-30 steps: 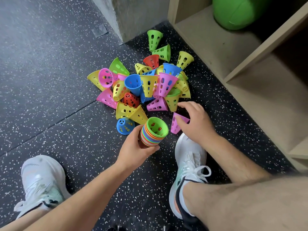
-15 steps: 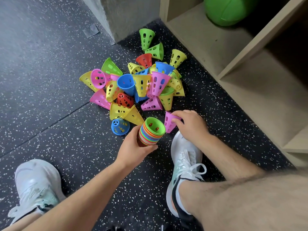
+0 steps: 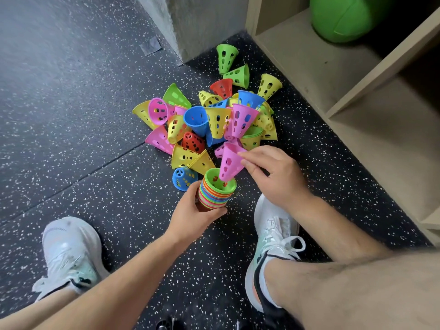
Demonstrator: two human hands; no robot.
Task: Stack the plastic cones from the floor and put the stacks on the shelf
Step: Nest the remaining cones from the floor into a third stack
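Speckled black floor [image 3: 71, 115] runs up to a pale shelf [image 3: 307, 58] on the right. At the centre, the left hand [image 3: 194, 216] curls round the lower part of a many-coloured stack [image 3: 215, 195], holding it mouth up just above the floor. The right hand [image 3: 276, 179] pinches a pink cone [image 3: 229, 163] near its wide rim between thumb and fingertips. The cone is tilted, its narrow end at or just inside the stack's mouth and not yet seated. The step in hand looks like nesting this cone. Next it needs straightening, pushing down and letting go. Beyond the hands lies the pile [image 3: 214, 120] of loose cones, so much stacking remains. No stack shows on the shelf, only a green ball [image 3: 345, 17].
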